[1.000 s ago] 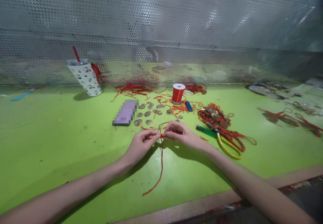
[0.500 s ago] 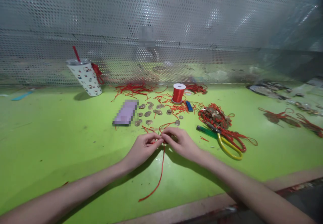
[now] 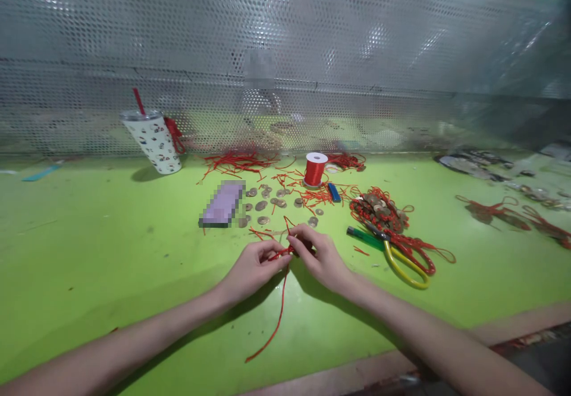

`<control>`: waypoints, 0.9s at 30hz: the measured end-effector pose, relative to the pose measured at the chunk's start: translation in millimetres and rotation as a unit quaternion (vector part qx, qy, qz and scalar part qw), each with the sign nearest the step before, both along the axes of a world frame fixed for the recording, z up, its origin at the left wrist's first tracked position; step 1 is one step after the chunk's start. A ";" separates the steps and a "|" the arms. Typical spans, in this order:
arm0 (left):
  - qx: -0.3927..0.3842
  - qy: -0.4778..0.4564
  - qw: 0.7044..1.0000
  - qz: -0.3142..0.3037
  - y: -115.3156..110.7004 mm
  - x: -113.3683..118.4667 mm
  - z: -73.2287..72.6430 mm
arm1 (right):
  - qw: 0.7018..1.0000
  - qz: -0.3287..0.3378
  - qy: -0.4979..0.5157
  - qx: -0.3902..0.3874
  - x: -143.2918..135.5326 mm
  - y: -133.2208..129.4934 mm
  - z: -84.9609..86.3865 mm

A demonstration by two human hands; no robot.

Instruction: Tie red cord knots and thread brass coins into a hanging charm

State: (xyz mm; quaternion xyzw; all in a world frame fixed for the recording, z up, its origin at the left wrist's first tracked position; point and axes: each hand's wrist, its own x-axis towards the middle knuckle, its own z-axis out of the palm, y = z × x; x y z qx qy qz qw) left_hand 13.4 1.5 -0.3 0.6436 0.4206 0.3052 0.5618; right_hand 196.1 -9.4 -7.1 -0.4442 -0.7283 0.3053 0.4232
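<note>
Between my two hands a thin red cord (image 3: 282,307) is pinched, just above the green table. My left hand (image 3: 256,265) is closed on it with thumb and fingers, and a bit of red cord shows between them. Close against it, my right hand (image 3: 319,256) pinches the cord too. One long end hangs down and trails toward me; a short end sticks up above the fingertips. Any knot there is mostly covered by my fingers. Several round coins with holes (image 3: 263,220) lie just beyond my hands.
Right of my hands lie scissors (image 3: 405,265) with red and yellow handles, beside a pile of corded coins (image 3: 379,209). Farther back are a red thread spool (image 3: 314,171), a blue lighter (image 3: 333,192), cord scraps (image 3: 241,161), a blurred purple phone-like slab (image 3: 223,204) and a tumbler (image 3: 156,143).
The upper cord end, which stretched right toward the coins, now stands shorter above my fingers. More red cord shows at my left fingertips. Both hands stay close together.
</note>
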 end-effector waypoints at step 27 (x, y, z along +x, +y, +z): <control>0.026 -0.043 0.999 0.010 -0.9 -1.4 4.4 | 0.986 -0.005 0.114 -0.123 9.4 14.5 6.0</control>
